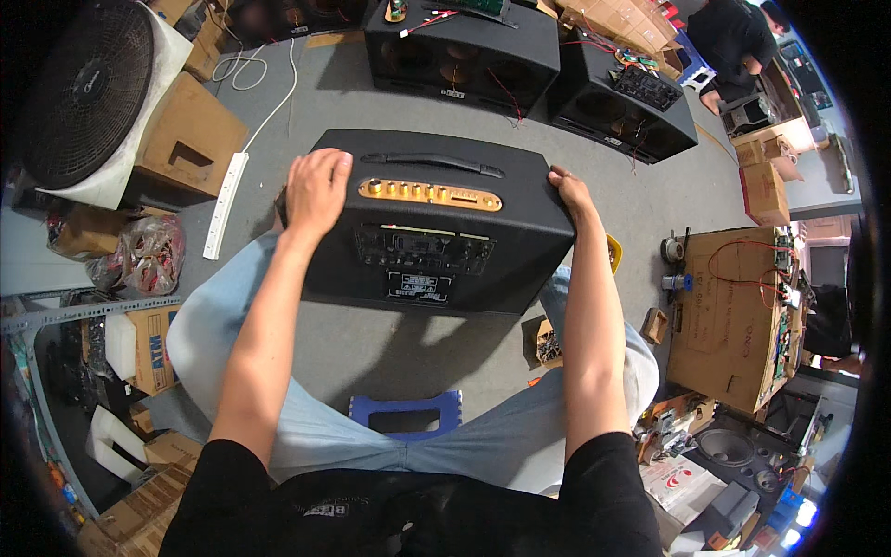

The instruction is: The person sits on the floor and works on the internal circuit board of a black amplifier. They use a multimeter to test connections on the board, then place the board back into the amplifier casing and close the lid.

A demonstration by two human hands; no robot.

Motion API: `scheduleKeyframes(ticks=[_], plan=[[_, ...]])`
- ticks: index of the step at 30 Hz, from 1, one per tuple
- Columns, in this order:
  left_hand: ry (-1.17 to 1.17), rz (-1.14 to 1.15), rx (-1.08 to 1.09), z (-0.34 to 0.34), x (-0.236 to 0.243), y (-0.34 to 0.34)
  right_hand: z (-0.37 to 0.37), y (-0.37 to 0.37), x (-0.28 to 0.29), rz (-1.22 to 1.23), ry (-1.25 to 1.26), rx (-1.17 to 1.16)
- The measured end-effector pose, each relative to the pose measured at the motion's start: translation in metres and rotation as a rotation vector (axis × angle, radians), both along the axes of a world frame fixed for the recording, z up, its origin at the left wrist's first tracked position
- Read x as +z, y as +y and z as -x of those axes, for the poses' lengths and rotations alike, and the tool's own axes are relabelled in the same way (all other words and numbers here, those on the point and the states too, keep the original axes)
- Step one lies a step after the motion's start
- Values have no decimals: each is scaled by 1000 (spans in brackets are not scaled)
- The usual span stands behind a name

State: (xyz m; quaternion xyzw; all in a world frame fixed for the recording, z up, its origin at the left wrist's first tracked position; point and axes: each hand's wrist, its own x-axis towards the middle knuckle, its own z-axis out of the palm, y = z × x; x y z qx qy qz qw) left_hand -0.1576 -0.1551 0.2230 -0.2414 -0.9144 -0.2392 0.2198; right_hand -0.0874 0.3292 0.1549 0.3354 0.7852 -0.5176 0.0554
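Observation:
A black portable speaker (pixel 325 255) stands on the floor between my knees. Along its top run a carrying handle (pixel 432 164) and a gold control panel (pixel 430 194) with several knobs. Its side toward me bears a dark recessed panel (pixel 423 249) and a printed label below that. At the upper left corner my left hand (pixel 318 190) grips the cabinet, thumb side over the top edge. My right hand (pixel 571 192) holds the opposite end at the upper right corner, its fingers partly hidden behind the edge.
Two more black speakers (pixel 461 70) (pixel 624 104) stand ahead with loose parts on top. A white power strip (pixel 225 206) lies at the left by a large fan (pixel 88 88). Cardboard boxes (pixel 729 316) flank the right, and a blue stool (pixel 408 414) is under me. Another person (pixel 729 42) sits far right.

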Motion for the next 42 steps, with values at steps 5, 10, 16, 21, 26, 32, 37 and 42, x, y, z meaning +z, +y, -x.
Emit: scheduleKeyframes(ticks=[5, 10, 16, 21, 26, 32, 37, 42], plan=[[-59, 17, -39, 10, 5, 13, 8, 3, 17, -222, 78, 45], [-67, -7, -29, 49, -1, 28, -7, -20, 89, -372, 404, 330], [-106, 195, -144, 91, 0, 36, -39, -119, 122, -775, 379, 762], [-118, 251, -404, 92, -4, 24, -23, -120, 97, -960, 470, 643], [-220, 288, -354, 103, -2, 22, 10, -110, 121, -902, 320, 782], [-207, 231, -331, 89, 3, 26, 12, -115, 112, -1050, 327, 753], [-214, 245, -301, 67, 8, 15, -7, -122, 110, -1026, 299, 745], [-80, 234, -380, 37, 4, 3, -28, -112, 91, -898, 384, 708]])
